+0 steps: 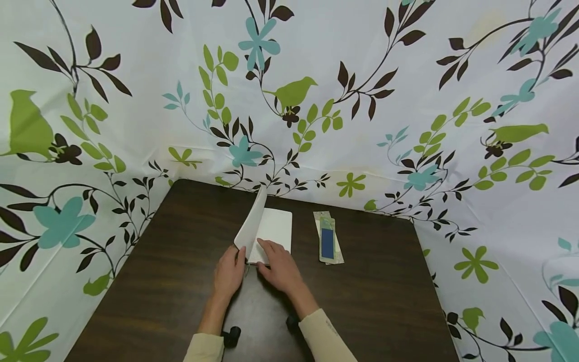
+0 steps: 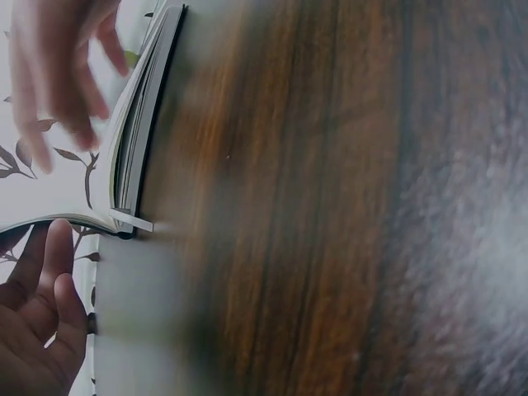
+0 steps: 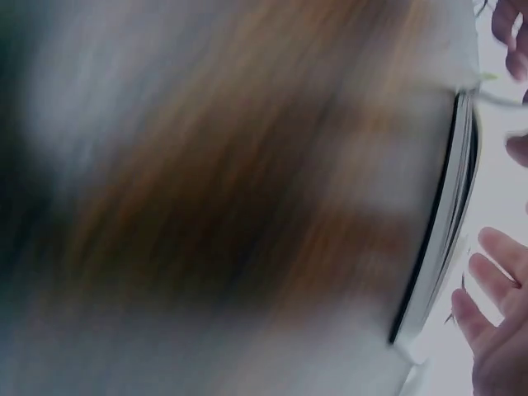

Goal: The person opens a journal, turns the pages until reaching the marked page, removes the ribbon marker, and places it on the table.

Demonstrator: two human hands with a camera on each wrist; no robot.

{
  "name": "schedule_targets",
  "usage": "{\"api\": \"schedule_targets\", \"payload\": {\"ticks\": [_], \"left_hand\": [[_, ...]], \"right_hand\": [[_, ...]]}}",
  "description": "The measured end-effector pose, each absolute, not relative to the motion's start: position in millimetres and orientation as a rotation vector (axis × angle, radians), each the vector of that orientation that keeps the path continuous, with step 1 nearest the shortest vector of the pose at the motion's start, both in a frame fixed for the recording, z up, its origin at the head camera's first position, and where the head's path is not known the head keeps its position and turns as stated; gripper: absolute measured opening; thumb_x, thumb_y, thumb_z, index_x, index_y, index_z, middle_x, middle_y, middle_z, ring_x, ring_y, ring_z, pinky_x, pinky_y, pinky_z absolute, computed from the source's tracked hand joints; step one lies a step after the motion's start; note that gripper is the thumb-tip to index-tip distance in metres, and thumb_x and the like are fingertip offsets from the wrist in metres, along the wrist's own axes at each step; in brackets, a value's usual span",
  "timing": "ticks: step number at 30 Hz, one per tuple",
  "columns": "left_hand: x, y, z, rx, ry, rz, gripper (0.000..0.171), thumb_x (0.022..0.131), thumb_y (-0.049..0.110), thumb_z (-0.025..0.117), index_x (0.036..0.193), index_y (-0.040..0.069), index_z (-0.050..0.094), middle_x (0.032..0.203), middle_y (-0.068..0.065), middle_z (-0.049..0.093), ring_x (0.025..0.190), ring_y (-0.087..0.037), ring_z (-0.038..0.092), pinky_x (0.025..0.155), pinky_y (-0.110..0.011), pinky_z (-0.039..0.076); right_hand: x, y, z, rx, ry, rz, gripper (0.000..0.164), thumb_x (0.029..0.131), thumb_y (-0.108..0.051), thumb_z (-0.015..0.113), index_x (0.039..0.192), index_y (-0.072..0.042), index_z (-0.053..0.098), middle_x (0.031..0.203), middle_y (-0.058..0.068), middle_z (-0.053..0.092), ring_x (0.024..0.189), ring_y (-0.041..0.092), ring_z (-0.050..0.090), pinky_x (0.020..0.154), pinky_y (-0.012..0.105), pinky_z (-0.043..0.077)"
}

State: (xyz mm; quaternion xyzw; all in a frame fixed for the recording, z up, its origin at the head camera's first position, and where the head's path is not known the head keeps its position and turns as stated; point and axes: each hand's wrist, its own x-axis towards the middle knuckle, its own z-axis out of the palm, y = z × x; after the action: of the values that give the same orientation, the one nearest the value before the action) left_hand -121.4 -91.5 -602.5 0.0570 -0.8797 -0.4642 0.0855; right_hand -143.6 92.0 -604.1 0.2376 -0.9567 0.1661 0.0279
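On the dark table [image 1: 380,286]: open notebook [image 1: 277,224] near the far edge
Around it: white leaf-print cloth [image 1: 149,65]
Left hand [image 1: 228,274]: clamped on the notebook's raised side
Right hand [image 1: 281,270]: fingers loosely apart over its flat side

In the left wrist view, the right hand [image 2: 59,66] is blurred. The near edge of the table [image 1: 375,301] is cut off below.

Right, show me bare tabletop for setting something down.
The table is bare left of the open notebook and right of the blue packet. A narrower strip lies free between them. It's crowded at the notebook's near edge, where the left hand and right hand are.
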Motion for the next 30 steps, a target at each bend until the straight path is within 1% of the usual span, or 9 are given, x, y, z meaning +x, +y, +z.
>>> {"api": "schedule_targets", "payload": {"ticks": [2,4,8,15,18,25,30], "left_hand": [[-119.8,-90.7,-602.9,0.171,-2.615,-1.388,0.031,0.105,0.040,0.048,0.100,0.013,0.062,0.093,-0.009,0.064,0.084,-0.030,0.063,0.069,-0.049,0.046],[-119.0,-90.3,-604.0,0.170,-2.604,-1.397,0.030,0.105,0.040,0.048,0.097,0.014,0.061,0.091,-0.009,0.063,0.081,-0.029,0.061,0.066,-0.047,0.045],[-119.5,-90.7,-606.1,0.163,-2.590,-1.396,0.031,0.106,0.039,0.047,0.094,0.014,0.059,0.086,-0.008,0.060,0.075,-0.027,0.056,0.063,-0.043,0.042],[-121.2,-90.7,-607.4,0.182,-2.606,-1.406,0.032,0.105,0.043,0.046,0.101,0.015,0.062,0.093,-0.007,0.063,0.080,-0.026,0.059,0.067,-0.045,0.043],[-121.2,-90.7,-606.5,0.190,-2.614,-1.416,0.033,0.106,0.043,0.045,0.099,0.015,0.061,0.091,-0.006,0.061,0.080,-0.026,0.058,0.068,-0.045,0.043],[-120.5,-91.0,-605.5,0.196,-2.628,-1.421,0.033,0.106,0.043,0.044,0.099,0.015,0.060,0.091,-0.007,0.060,0.079,-0.026,0.056,0.068,-0.044,0.042],[-120.1,-91.9,-604.1,0.171,-2.614,-1.433,0.033,0.106,0.043,0.044,0.097,0.015,0.059,0.090,-0.006,0.059,0.079,-0.026,0.056,0.067,-0.043,0.041]], "right_hand": [[-143.7,100.5,-606.4,0.699,-2.991,0.504,0.067,0.096,-0.042,0.062,0.155,-0.026,0.034,0.151,-0.002,0.046,0.138,0.020,0.044,0.106,0.047,0.041],[-144.1,109.2,-608.4,0.663,-3.023,0.486,0.066,0.095,-0.042,0.064,0.153,-0.025,0.038,0.151,0.000,0.047,0.138,0.022,0.044,0.106,0.049,0.041],[-146.6,121.8,-609.5,0.629,-3.063,0.475,0.059,0.097,-0.039,0.063,0.151,-0.025,0.042,0.150,0.001,0.047,0.137,0.023,0.045,0.105,0.050,0.042],[-149.7,129.5,-609.1,0.674,-3.091,0.499,0.053,0.097,-0.044,0.063,0.145,-0.026,0.050,0.152,0.002,0.045,0.138,0.025,0.045,0.105,0.051,0.042],[-150.6,129.5,-608.8,0.655,-3.102,0.516,0.048,0.098,-0.042,0.061,0.143,-0.027,0.052,0.152,0.001,0.046,0.138,0.024,0.044,0.106,0.051,0.042],[-151.4,130.8,-606.5,0.645,-3.135,0.531,0.049,0.094,-0.041,0.068,0.140,-0.028,0.055,0.151,-0.001,0.046,0.137,0.023,0.044,0.107,0.049,0.041],[-153.1,132.5,-605.3,0.669,-3.146,0.550,0.044,0.096,-0.040,0.066,0.137,-0.027,0.059,0.151,-0.001,0.046,0.138,0.022,0.044,0.109,0.048,0.040]]}}
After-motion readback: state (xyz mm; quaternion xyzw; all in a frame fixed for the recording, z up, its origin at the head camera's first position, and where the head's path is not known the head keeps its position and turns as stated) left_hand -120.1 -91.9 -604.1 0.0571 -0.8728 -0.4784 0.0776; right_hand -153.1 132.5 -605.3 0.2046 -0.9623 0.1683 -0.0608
